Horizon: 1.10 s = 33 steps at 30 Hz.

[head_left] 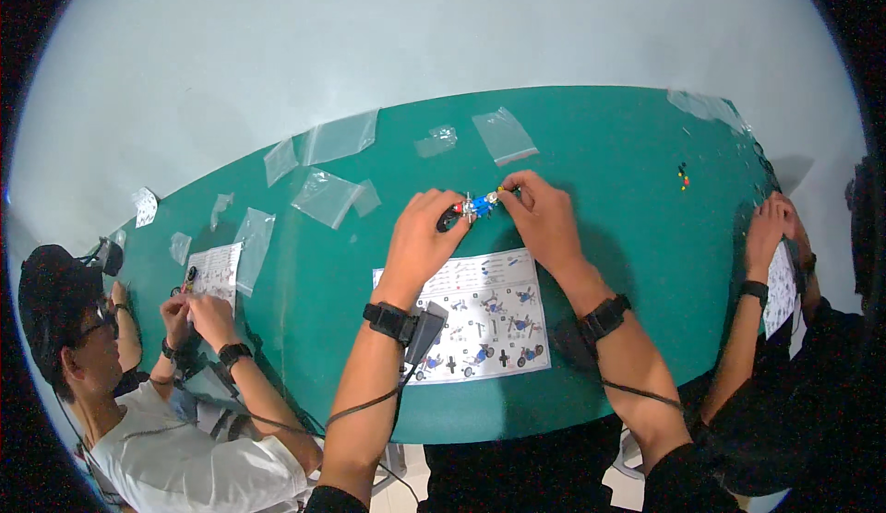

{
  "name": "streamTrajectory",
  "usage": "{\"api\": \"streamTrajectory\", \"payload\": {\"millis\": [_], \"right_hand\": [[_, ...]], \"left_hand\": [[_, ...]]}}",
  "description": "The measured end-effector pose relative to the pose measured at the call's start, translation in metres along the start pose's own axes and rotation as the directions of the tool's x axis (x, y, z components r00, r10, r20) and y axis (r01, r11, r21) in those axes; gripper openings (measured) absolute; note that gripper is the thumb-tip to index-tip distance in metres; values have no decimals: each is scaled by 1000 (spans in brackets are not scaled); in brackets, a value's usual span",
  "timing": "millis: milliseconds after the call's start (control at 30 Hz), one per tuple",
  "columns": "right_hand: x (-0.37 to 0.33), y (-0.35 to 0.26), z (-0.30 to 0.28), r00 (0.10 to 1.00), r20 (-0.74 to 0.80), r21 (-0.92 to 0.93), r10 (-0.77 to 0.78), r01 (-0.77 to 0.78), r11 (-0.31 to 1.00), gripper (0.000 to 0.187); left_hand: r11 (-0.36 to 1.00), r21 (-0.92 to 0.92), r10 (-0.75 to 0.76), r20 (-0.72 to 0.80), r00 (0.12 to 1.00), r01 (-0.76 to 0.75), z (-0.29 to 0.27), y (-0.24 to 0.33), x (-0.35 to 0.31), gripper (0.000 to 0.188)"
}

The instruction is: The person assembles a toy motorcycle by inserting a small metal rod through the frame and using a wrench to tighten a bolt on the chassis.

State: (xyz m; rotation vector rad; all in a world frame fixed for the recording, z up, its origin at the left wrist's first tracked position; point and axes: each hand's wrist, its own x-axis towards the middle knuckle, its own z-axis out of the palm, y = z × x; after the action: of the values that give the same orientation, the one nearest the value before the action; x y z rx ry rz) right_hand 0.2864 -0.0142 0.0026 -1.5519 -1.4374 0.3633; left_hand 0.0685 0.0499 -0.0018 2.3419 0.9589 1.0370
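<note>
While both hands meet over the middle of the green worktop [628, 245], a small blue, white and red model [482, 205] sits between them, off the worktop as far as can be judged from above. Its long axis runs roughly left to right, the right end slightly farther from the body. The left hand [426, 234] grasps the left end, close to a dark rounded piece [448, 221]; the right hand [543, 220] pinches at the right end, though whether on the model itself or a separate bit there, I cannot tell. Neither hand is nearer, since each is at one end. Nearer the body lies a printed picture sheet [480, 328], partly between the forearms. Beyond the hands, a clear plastic bag [505, 137] rests short of the far edge; green surface stretches rightward to some small coloured parts [683, 178], well apart from the right hand.
</note>
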Motion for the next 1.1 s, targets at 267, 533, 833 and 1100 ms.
{"api": "streamTrajectory", "payload": {"millis": [267, 533, 833, 1100], "right_hand": [[1, -3, -1, 999, 19, 30, -28, 27, 999, 14], [-1, 5, 1, 991, 21, 13, -134, 134, 991, 14], [0, 4, 1, 988, 61, 0, -139, 139, 990, 12], [0, -1, 0, 978, 76, 30, -193, 191, 981, 13]], "left_hand": [[999, 24, -28, 28, 999, 28, -2, 5, 1, 22], [1000, 22, -6, 7, 1000, 6, 1, 2, 1, 21], [998, 65, -5, 45, 999, 2, -1, 5, 2, 22], [999, 53, -4, 35, 999, 2, -2, 7, 0, 24]]}}
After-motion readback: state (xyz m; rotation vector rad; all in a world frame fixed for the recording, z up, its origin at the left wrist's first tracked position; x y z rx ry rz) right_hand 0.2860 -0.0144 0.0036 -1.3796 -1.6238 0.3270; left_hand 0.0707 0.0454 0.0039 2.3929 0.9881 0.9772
